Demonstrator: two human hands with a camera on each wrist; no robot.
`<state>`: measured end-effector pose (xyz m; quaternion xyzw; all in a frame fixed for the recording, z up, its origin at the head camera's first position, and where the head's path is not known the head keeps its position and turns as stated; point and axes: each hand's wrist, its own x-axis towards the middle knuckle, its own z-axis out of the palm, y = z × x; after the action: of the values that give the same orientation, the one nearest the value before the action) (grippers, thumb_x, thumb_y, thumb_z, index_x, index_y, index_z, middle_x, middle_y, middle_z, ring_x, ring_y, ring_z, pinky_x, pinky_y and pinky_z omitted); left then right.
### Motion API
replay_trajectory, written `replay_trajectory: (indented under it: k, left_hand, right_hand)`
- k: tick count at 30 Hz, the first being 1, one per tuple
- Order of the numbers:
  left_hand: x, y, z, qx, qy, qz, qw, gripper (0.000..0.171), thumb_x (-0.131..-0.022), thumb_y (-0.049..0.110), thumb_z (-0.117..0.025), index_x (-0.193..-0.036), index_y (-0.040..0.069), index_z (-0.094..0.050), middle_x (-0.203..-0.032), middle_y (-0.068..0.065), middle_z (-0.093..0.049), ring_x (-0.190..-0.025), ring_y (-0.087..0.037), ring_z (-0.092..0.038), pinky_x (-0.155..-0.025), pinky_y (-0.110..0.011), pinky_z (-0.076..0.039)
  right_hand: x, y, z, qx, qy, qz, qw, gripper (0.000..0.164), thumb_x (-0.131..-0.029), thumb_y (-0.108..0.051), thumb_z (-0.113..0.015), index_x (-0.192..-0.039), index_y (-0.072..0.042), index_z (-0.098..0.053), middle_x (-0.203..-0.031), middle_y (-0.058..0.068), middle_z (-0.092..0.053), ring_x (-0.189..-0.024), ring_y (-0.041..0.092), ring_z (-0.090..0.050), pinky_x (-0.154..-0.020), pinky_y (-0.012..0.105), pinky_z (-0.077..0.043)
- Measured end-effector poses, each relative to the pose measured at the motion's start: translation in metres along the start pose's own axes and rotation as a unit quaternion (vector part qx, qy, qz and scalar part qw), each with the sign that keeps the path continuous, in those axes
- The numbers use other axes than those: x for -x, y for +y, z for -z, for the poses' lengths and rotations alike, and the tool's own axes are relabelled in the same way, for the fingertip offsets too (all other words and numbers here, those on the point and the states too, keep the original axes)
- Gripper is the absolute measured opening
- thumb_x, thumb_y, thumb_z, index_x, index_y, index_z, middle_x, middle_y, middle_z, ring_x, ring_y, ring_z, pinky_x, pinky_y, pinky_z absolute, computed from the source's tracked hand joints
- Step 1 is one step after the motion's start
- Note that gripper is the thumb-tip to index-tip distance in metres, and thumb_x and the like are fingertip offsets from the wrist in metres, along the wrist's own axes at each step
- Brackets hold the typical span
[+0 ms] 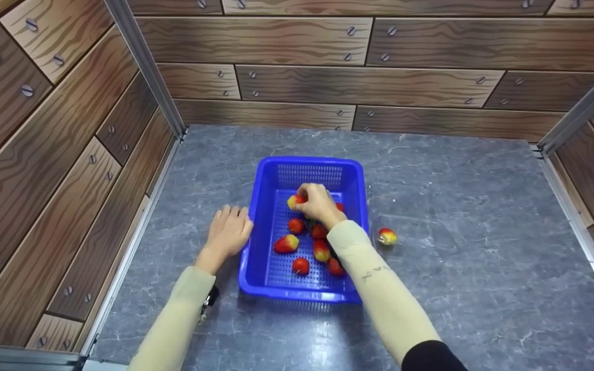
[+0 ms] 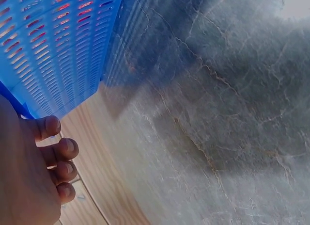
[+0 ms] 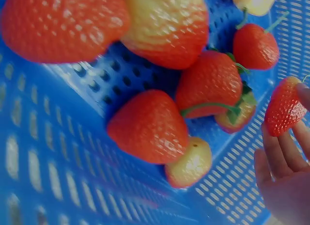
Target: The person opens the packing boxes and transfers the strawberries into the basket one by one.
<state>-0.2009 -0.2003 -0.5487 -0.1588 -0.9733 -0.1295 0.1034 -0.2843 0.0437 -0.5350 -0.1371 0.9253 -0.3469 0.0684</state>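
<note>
In the head view a blue plastic basket (image 1: 249, 257) with slotted walls holds several red and yellow strawberries, among them one strawberry (image 1: 286, 243) lying at its left side. My right hand (image 1: 319, 205) reaches over the basket and pinches a strawberry (image 3: 285, 107) between thumb and fingers, shown in the right wrist view. Against the basket's left rim rests my left hand (image 1: 228, 230); its fingers (image 2: 66, 148) are loosely bent outside the wall and hold no strawberry. One more strawberry (image 1: 387, 236) lies on the table, right of the basket.
The grey marbled table (image 1: 482, 247) carries the basket near its middle. Wood-patterned panels (image 1: 302, 44) stand at the back and on both sides, joined by metal posts (image 1: 145, 67). A small dark object (image 1: 210, 298) shows by the left wrist.
</note>
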Motion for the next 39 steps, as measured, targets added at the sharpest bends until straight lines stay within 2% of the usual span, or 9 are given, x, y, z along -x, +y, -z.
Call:
replay_trajectory:
  k: [4,10,17,24,31,39]
  left_hand:
    - [0.001,0.001,0.000,0.001,0.005,-0.004,1.0000,0.028,-0.100,0.018,-0.039,-0.100,-0.002,-0.059,-0.094,-0.021,-0.061,-0.090,-0.041,-0.052,-0.079,-0.051,-0.040]
    - [0.001,0.000,0.001,-0.002,0.008,-0.009,0.9999,0.029,-0.100,0.018,-0.038,-0.099,-0.002,-0.059,-0.094,-0.022,-0.061,-0.089,-0.041,-0.052,-0.079,-0.051,-0.040]
    - [0.000,0.000,0.002,0.002,0.012,-0.011,0.9999,0.029,-0.099,0.019,-0.038,-0.096,-0.001,-0.058,-0.093,-0.022,-0.062,-0.087,-0.042,-0.052,-0.077,-0.051,-0.039]
    - [0.002,0.000,0.001,0.003,0.008,-0.006,0.9999,0.029,-0.100,0.019,-0.040,-0.098,-0.001,-0.060,-0.095,-0.021,-0.063,-0.088,-0.041,-0.052,-0.078,-0.051,-0.040]
    - [-0.001,0.001,0.001,0.003,0.010,-0.001,0.9999,0.030,-0.100,0.019,-0.039,-0.100,-0.002,-0.060,-0.096,-0.022,-0.063,-0.089,-0.041,-0.052,-0.079,-0.051,-0.040]
    - [0.000,0.000,0.000,0.008,-0.001,0.003,1.0000,0.032,-0.101,0.020,-0.038,-0.102,-0.002,-0.061,-0.098,-0.022,-0.063,-0.091,-0.042,-0.052,-0.081,-0.051,-0.040]
  right_hand:
    - [0.005,0.004,-0.004,0.048,0.006,-0.004,0.999,0.028,-0.078,-0.022,-0.083,-0.098,-0.007,-0.072,-0.095,0.008,-0.071,-0.094,0.029,-0.064,-0.094,0.043,-0.042]
    - [0.007,0.010,-0.011,0.063,0.014,-0.007,0.998,0.026,-0.078,-0.019,-0.083,-0.099,-0.007,-0.074,-0.096,0.008,-0.072,-0.096,0.030,-0.065,-0.096,0.046,-0.036]
    - [0.009,0.011,-0.019,0.072,0.007,-0.017,0.997,0.023,-0.084,-0.014,-0.077,-0.106,-0.008,-0.073,-0.103,0.009,-0.071,-0.104,0.031,-0.064,-0.097,0.045,-0.042]
    - [0.008,0.007,-0.021,0.062,-0.023,-0.035,0.997,0.025,-0.091,-0.013,-0.070,-0.116,-0.007,-0.069,-0.111,0.013,-0.069,-0.107,0.033,-0.063,-0.095,0.044,-0.047]
    - [0.003,0.005,-0.022,0.053,-0.034,-0.018,0.998,0.023,-0.092,-0.007,-0.068,-0.115,-0.003,-0.068,-0.108,0.014,-0.067,-0.106,0.030,-0.062,-0.096,0.043,-0.047]
    - [0.000,0.003,-0.020,0.073,-0.057,-0.003,0.996,0.029,-0.093,-0.004,-0.064,-0.121,0.000,-0.066,-0.111,0.016,-0.066,-0.106,0.030,-0.061,-0.096,0.043,-0.047]
